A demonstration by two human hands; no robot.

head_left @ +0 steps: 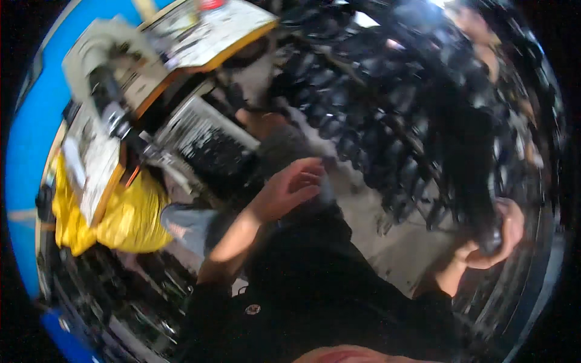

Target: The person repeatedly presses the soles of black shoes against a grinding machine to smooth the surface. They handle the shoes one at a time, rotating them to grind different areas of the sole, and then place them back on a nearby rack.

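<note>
Glossy, rounded black pieces (375, 115) are crowding the upper right; a grey floor strip (393, 248) is running below. A crinkled yellow bag (136, 218) is bulging beside a white surface (100, 157). The right hand (510, 236) is curling around a smooth dark object (491, 239), far right; the left hand (289, 189) is hovering half-open, empty. A badge (253, 309) is showing illegible marking.
</note>
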